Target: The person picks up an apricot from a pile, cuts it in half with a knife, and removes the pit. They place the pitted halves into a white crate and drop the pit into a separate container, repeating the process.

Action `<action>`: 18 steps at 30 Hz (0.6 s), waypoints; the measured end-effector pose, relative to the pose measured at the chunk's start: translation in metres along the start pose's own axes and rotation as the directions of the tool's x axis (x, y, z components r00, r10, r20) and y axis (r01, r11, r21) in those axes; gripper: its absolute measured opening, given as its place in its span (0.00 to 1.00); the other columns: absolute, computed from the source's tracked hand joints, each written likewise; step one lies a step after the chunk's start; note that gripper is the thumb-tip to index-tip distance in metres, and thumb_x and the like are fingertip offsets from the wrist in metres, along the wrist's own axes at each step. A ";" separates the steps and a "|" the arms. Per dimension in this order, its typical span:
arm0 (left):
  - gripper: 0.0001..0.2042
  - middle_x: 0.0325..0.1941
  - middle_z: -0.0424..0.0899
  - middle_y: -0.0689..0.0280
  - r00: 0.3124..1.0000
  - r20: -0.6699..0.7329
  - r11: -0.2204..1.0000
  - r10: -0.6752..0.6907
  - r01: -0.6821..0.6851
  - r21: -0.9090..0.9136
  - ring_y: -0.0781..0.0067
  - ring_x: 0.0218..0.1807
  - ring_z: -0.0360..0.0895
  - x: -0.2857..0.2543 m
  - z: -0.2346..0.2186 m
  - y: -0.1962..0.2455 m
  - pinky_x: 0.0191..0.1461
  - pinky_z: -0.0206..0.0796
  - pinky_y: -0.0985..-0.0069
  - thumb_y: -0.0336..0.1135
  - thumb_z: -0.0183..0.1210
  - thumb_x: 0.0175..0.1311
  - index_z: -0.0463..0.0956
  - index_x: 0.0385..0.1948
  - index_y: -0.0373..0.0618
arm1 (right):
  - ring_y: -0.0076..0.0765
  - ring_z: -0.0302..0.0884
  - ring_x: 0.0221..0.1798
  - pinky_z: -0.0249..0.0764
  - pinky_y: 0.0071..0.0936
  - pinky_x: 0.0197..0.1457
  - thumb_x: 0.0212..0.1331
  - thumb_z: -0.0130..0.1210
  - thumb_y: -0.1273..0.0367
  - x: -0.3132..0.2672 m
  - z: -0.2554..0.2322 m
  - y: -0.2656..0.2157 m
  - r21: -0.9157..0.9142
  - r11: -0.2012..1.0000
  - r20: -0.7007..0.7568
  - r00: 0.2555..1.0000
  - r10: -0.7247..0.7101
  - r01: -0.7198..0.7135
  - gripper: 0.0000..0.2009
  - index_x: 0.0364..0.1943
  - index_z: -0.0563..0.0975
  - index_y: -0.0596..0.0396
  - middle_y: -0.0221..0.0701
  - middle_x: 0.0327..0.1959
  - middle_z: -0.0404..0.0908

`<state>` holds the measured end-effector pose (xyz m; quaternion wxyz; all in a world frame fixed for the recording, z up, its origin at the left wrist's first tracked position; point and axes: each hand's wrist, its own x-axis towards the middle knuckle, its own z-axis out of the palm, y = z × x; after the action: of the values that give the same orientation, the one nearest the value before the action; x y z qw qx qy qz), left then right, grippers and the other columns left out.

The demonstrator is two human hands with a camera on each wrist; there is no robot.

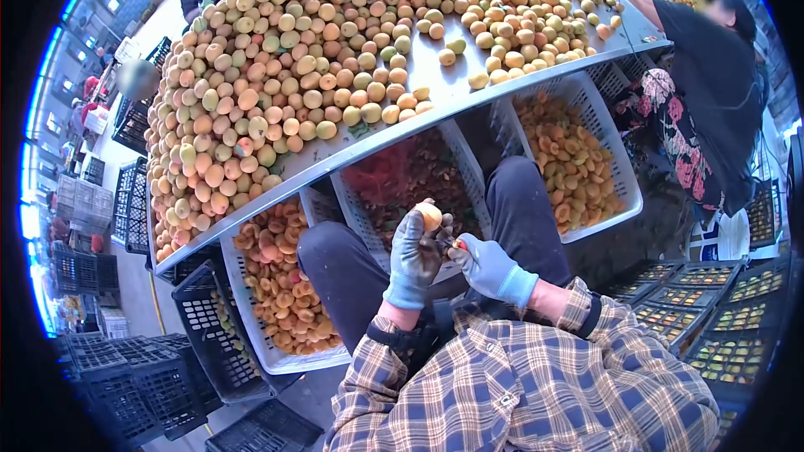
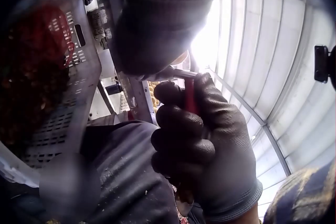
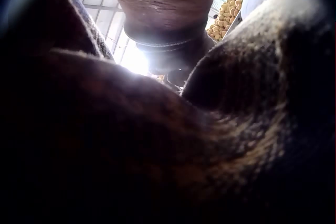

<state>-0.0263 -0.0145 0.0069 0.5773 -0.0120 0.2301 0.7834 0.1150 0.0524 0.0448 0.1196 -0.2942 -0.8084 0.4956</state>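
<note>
In the head view my gloved left hand (image 1: 413, 258) holds a whole apricot (image 1: 428, 216) at its fingertips, above my lap. Just to its right, my gloved right hand (image 1: 490, 269) grips a small metal tool with a red handle (image 1: 460, 244), its front end close by the left hand. The left wrist view shows the right hand's fingers curled round the red handle (image 2: 191, 97), and a metal shaft (image 2: 182, 73) pointing toward the left hand. The tool's tip is hidden behind the left hand there. Sleeve cloth blocks most of the right wrist view.
A metal table (image 1: 360, 146) heaped with apricots (image 1: 276, 75) stands ahead. Below its edge are white crates of halved apricots (image 1: 569, 159) and one with dark scraps (image 1: 427, 176). Black crates (image 1: 134, 385) stand left, trays of fruit (image 1: 729, 343) right. Another person (image 1: 712, 84) works at right.
</note>
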 end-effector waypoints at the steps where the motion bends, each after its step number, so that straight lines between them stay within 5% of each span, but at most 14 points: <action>1: 0.18 0.40 0.81 0.61 1.000 0.006 1.000 0.001 -0.001 -0.005 0.68 0.43 0.79 -0.001 -0.001 0.001 0.49 0.71 0.74 0.41 0.57 0.65 0.71 0.51 0.41 | 0.63 0.73 0.30 0.66 0.44 0.27 0.67 0.48 0.59 -0.001 0.000 0.000 -0.008 1.000 -0.001 1.000 -0.001 0.001 0.14 0.35 0.68 0.57 0.49 0.22 0.75; 7: 0.23 0.40 0.79 0.58 0.999 -0.020 0.998 0.045 -0.044 0.035 0.65 0.42 0.77 0.001 0.003 -0.002 0.50 0.70 0.70 0.48 0.59 0.62 0.71 0.50 0.40 | 0.62 0.74 0.31 0.66 0.43 0.27 0.67 0.47 0.58 0.000 -0.005 0.001 0.006 1.000 0.002 1.000 -0.003 0.003 0.15 0.35 0.69 0.57 0.49 0.22 0.75; 11: 0.15 0.39 0.81 0.63 0.999 -0.025 0.997 0.043 -0.041 0.068 0.67 0.42 0.79 0.001 0.002 -0.004 0.50 0.71 0.68 0.43 0.54 0.67 0.74 0.46 0.40 | 0.62 0.74 0.33 0.67 0.43 0.29 0.67 0.47 0.57 -0.003 -0.005 0.002 -0.014 1.000 0.003 1.000 -0.008 0.008 0.15 0.35 0.69 0.57 0.49 0.24 0.76; 18: 0.19 0.40 0.80 0.60 0.998 -0.048 0.990 0.042 -0.035 0.139 0.66 0.41 0.79 0.006 -0.010 -0.017 0.45 0.74 0.68 0.45 0.56 0.66 0.72 0.48 0.39 | 0.61 0.74 0.33 0.68 0.37 0.32 0.68 0.45 0.58 0.001 0.001 0.018 0.016 0.998 0.040 0.998 0.057 -0.057 0.16 0.35 0.71 0.59 0.50 0.27 0.75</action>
<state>-0.0149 -0.0083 -0.0096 0.5555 0.0125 0.2985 0.7760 0.1201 0.0587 0.0283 0.0919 -0.3061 -0.7977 0.5114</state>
